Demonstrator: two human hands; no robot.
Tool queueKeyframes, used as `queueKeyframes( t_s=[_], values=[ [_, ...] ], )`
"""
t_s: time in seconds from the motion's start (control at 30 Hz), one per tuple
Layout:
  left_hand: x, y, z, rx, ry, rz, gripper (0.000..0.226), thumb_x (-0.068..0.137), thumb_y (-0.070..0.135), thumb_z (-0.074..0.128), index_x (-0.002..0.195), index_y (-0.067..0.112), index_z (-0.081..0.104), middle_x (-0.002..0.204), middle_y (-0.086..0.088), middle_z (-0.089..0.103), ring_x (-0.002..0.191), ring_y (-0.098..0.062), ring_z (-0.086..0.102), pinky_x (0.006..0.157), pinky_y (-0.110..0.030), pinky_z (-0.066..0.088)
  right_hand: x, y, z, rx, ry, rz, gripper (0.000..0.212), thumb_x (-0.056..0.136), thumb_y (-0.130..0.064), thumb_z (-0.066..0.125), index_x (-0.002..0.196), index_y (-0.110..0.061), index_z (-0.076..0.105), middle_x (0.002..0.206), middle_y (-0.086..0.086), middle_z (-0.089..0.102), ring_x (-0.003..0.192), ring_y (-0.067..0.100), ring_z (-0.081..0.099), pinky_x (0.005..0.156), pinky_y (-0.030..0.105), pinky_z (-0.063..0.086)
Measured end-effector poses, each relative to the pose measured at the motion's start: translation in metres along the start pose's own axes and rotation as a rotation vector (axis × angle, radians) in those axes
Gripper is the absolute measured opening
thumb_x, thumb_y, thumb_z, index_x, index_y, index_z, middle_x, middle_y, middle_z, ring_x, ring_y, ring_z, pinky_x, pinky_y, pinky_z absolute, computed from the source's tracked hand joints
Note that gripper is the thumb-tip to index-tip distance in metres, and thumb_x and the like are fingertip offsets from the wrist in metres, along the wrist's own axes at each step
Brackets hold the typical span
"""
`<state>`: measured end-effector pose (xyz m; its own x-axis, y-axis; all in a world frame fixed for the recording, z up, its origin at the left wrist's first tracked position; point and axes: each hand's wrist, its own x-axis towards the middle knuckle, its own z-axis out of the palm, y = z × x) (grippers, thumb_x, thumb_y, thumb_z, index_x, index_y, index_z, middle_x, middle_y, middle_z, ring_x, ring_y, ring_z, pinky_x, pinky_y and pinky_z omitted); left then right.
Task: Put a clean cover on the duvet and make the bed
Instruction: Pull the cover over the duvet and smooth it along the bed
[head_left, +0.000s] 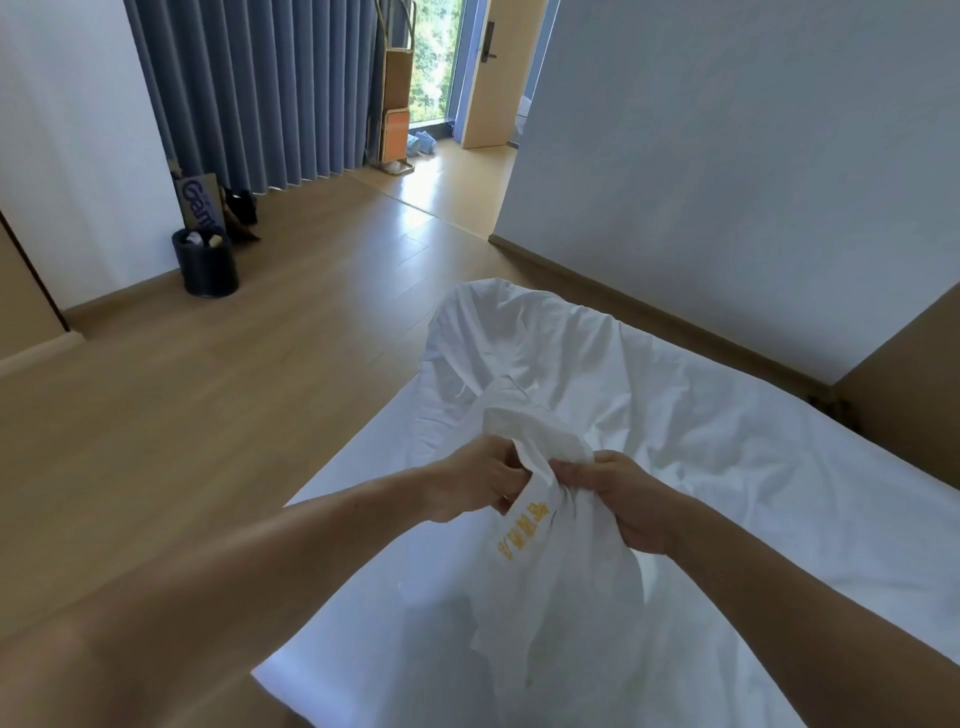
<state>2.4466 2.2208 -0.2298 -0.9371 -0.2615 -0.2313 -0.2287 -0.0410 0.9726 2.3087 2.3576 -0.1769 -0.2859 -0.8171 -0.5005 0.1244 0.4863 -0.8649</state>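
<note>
Both hands, left hand (478, 480) and right hand (621, 501), pinch a bunched white cover (545, 561) held above the bed (779, 467). Best to work along the hem near the yellow lettering (524, 530) until a corner shows, then shake it open.

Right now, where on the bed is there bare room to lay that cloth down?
Bare sheet along the floor-side edge, left of the cover; also right of the right hand. Crowded: rumpled fabric at the far end.

Both hands (478, 480) (631, 501) grip white cover (550, 587) over bed (779, 467).
</note>
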Motion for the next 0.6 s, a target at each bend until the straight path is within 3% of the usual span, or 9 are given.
queueKeyframes(
  t_s=[0.1, 0.2, 0.3, 0.37, 0.47, 0.53, 0.6],
  values=[
    [-0.001, 0.0, 0.003, -0.007, 0.046, 0.008, 0.015, 0.087, 0.01, 0.067, 0.1, 0.005, 0.073, 0.09, -0.007, 0.073, 0.081, -0.017, 0.068, 0.074, -0.034, 0.057, 0.0, 0.0, 0.007, -0.025, 0.042, 0.012, 0.027, 0.088, -0.024, 0.067, 0.095, 0.0, 0.076, 0.1, 0.02, 0.073, 0.089, 0.032, 0.072, 0.079, 0.041, 0.059],
    [0.0, 0.004, 0.009, 0.01, 0.127, -0.005, 0.013, 0.087, 0.016, 0.066, 0.09, 0.004, 0.068, 0.08, -0.004, 0.065, 0.073, -0.016, 0.064, 0.064, -0.029, 0.051, -0.003, 0.002, 0.009, -0.028, 0.04, 0.025, 0.025, 0.082, -0.027, 0.072, 0.089, -0.004, 0.078, 0.099, 0.019, 0.074, 0.088, 0.031, 0.073, 0.077, 0.039, 0.058],
    [0.008, 0.007, -0.004, 0.038, 0.469, 0.017, 0.022, 0.088, 0.014, 0.059, 0.068, 0.013, 0.05, 0.065, -0.007, 0.05, 0.057, -0.016, 0.052, 0.052, -0.027, 0.039, -0.011, 0.002, 0.009, -0.133, -0.072, 0.101, 0.028, 0.077, -0.016, 0.081, 0.102, -0.004, 0.076, 0.108, 0.019, 0.073, 0.1, 0.033, 0.071, 0.083, 0.041, 0.057],
    [0.012, 0.009, -0.015, 0.159, 0.583, 0.021, 0.028, 0.086, 0.018, 0.061, 0.063, 0.016, 0.045, 0.059, -0.003, 0.052, 0.053, -0.015, 0.053, 0.052, -0.027, 0.04, -0.013, 0.001, 0.009, -0.28, -0.168, 0.166, 0.035, 0.078, -0.005, 0.079, 0.112, -0.005, 0.072, 0.113, 0.017, 0.072, 0.105, 0.034, 0.069, 0.087, 0.042, 0.056],
    [0.016, 0.002, -0.015, 0.387, 0.641, -0.032, 0.031, 0.088, 0.027, 0.059, 0.062, 0.019, 0.045, 0.062, 0.003, 0.054, 0.06, -0.018, 0.055, 0.057, -0.032, 0.042, -0.007, 0.002, 0.012, -0.357, -0.101, 0.188, 0.04, 0.069, 0.001, 0.077, 0.108, -0.005, 0.073, 0.106, 0.016, 0.074, 0.101, 0.035, 0.07, 0.091, 0.047, 0.057],
    [0.015, -0.003, -0.018, 0.312, 0.613, -0.08, 0.03, 0.09, 0.027, 0.059, 0.064, 0.017, 0.047, 0.066, 0.0, 0.057, 0.061, -0.019, 0.06, 0.052, -0.028, 0.04, -0.005, 0.007, 0.008, -0.306, -0.012, 0.181, 0.051, 0.057, -0.006, 0.072, 0.108, 0.0, 0.072, 0.107, 0.022, 0.073, 0.102, 0.042, 0.068, 0.093, 0.055, 0.054],
    [0.009, -0.009, -0.021, 0.157, 0.46, -0.127, 0.027, 0.093, 0.026, 0.059, 0.072, 0.012, 0.052, 0.071, -0.004, 0.059, 0.059, -0.02, 0.062, 0.049, -0.026, 0.04, -0.005, 0.014, 0.0, -0.237, 0.02, 0.17, 0.058, 0.056, -0.008, 0.065, 0.112, 0.005, 0.067, 0.112, 0.029, 0.068, 0.103, 0.047, 0.066, 0.093, 0.059, 0.052]
  ],
)
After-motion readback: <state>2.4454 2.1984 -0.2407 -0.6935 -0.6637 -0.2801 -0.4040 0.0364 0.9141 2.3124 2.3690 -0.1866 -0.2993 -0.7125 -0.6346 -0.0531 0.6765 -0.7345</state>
